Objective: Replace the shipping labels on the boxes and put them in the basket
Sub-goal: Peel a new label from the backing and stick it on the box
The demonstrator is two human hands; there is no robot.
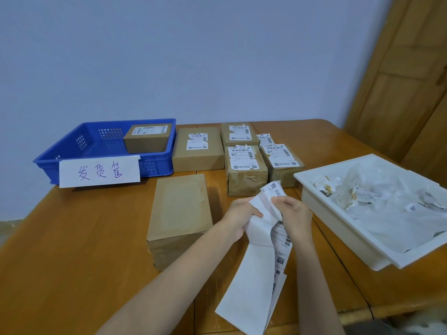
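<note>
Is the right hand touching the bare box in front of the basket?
Apart. In the head view the right hand grips the label strip, and bare table shows between it and the bare box.

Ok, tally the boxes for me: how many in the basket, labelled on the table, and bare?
In the blue basket: 1 box
Labelled on the table: 4 boxes
No label showing: 1 box
Total: 6 boxes

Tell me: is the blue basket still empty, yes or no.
No: one labelled box already sits in the back right corner of the blue basket.
</note>
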